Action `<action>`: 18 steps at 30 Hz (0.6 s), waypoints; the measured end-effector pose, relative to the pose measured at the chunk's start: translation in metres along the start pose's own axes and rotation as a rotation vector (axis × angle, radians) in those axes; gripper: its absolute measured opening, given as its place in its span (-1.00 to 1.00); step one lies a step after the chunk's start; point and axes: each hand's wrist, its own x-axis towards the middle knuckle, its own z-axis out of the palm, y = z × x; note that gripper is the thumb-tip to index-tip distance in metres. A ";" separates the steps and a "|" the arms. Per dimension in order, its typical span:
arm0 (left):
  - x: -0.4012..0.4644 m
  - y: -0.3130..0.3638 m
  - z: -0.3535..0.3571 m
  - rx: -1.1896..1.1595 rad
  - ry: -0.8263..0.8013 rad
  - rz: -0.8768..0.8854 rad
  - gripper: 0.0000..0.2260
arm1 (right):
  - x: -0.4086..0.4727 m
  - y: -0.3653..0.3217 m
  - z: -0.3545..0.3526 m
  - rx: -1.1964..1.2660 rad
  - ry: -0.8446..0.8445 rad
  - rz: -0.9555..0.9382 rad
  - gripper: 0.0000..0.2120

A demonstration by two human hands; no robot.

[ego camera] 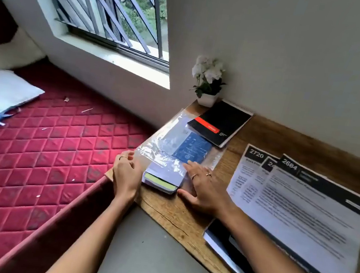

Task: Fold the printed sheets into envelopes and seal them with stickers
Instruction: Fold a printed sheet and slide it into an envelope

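Presently: right hand (201, 189) spread flat on the plastic packet (171, 158) at the desk's (185, 225) left end; left hand (126, 175) loosely curled beside it, holding nothing; printed sheets (297, 213) lie untouched alongside; advisable to steady the packet while sliding contents out.

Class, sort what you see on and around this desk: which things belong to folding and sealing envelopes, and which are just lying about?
Belongs to the job:
printed sheets
plastic packet under both hands, possibly envelopes or stickers
left hand
right hand

Lying about:
black notebook
flower pot
pillow
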 end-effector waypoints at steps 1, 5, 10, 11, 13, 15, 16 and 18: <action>-0.001 -0.001 -0.002 -0.001 0.011 -0.017 -0.83 | 0.000 -0.002 -0.003 -0.025 0.016 -0.026 -0.30; -0.008 0.004 -0.005 0.049 -0.067 -0.071 -0.89 | 0.002 -0.004 -0.007 -0.003 0.066 -0.075 -0.48; -0.003 0.017 -0.008 0.101 -0.268 -0.152 -0.91 | 0.007 -0.002 -0.004 0.021 0.129 -0.081 -0.58; -0.001 0.017 -0.008 0.114 -0.291 -0.164 -0.90 | 0.009 -0.002 -0.005 0.017 0.126 -0.084 -0.58; 0.001 0.019 -0.010 0.132 -0.330 -0.164 -0.93 | 0.012 -0.003 -0.007 0.003 0.121 -0.084 -0.59; 0.002 0.022 -0.010 0.136 -0.360 -0.165 -0.89 | 0.014 -0.003 -0.012 -0.021 0.099 -0.068 -0.60; 0.002 0.024 -0.010 0.141 -0.369 -0.175 -0.85 | 0.015 -0.002 -0.013 -0.037 0.095 -0.057 -0.60; 0.002 0.027 -0.010 0.126 -0.378 -0.183 -0.69 | 0.016 -0.003 -0.016 -0.026 0.103 -0.030 -0.62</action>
